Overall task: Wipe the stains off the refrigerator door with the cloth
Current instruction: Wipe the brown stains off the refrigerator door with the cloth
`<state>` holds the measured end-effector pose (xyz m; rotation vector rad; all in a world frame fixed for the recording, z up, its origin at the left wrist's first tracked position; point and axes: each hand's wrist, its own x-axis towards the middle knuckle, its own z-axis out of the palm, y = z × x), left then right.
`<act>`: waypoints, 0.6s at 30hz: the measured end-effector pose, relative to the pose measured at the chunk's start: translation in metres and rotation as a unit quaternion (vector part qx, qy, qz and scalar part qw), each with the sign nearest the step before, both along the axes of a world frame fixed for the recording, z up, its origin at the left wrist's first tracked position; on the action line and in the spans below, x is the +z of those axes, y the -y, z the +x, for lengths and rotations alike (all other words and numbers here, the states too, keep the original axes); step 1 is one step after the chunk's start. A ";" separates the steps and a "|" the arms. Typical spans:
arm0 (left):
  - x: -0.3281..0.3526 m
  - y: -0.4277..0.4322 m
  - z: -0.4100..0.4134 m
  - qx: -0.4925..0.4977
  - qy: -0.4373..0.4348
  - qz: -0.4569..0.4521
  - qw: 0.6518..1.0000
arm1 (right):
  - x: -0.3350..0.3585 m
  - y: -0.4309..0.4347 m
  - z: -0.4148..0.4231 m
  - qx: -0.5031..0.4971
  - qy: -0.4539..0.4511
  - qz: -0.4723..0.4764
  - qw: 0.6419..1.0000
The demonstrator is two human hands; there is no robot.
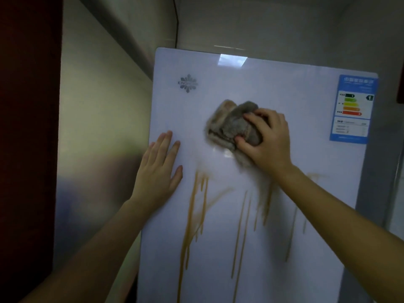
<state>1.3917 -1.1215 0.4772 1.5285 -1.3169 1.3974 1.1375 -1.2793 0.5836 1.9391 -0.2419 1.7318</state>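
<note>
The white refrigerator door (306, 84) fills the middle of the view. Orange-brown stains (192, 215) run down its lower half in several long drips. My right hand (269, 141) grips a bunched grey-brown cloth (229, 125) and presses it against the door above the drips. The cloth looks blurred at its lower edge. My left hand (159, 171) lies flat on the door near its left edge, fingers straight and pointing up.
A blue energy label (352, 108) is stuck at the door's upper right. A logo (188, 83) sits at the upper left. A pale wall (98, 127) stands close on the left, with a dark red panel (28, 127) beyond it.
</note>
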 end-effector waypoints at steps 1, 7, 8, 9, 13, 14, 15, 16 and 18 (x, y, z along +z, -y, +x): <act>0.000 0.000 0.000 -0.001 -0.002 0.000 1.000 | 0.004 -0.006 0.010 0.010 0.010 0.008 1.000; 0.001 -0.006 -0.002 0.002 0.000 0.011 1.000 | -0.021 -0.033 0.050 0.020 -0.066 -0.022 0.997; -0.002 -0.006 -0.002 0.002 -0.001 0.003 1.000 | -0.032 -0.032 0.049 0.015 -0.098 -0.043 0.994; -0.008 -0.006 -0.003 0.001 -0.006 -0.007 1.000 | -0.041 -0.030 0.046 0.009 -0.129 -0.068 0.989; -0.052 -0.008 -0.002 0.000 -0.021 -0.048 0.999 | -0.049 -0.015 0.027 -0.010 -0.178 -0.113 0.977; -0.065 -0.009 -0.002 0.000 -0.024 -0.052 0.998 | -0.044 -0.014 0.026 -0.010 -0.168 -0.109 0.980; -0.077 -0.010 -0.001 0.001 -0.026 -0.051 0.998 | -0.036 -0.015 0.028 -0.008 -0.154 -0.100 0.983; -0.087 -0.011 -0.001 0.002 -0.026 -0.047 0.999 | -0.027 -0.017 0.033 -0.003 -0.138 -0.090 0.986; -0.102 -0.012 -0.003 0.006 -0.021 -0.041 0.999 | -0.011 -0.027 0.051 0.015 -0.106 -0.068 0.992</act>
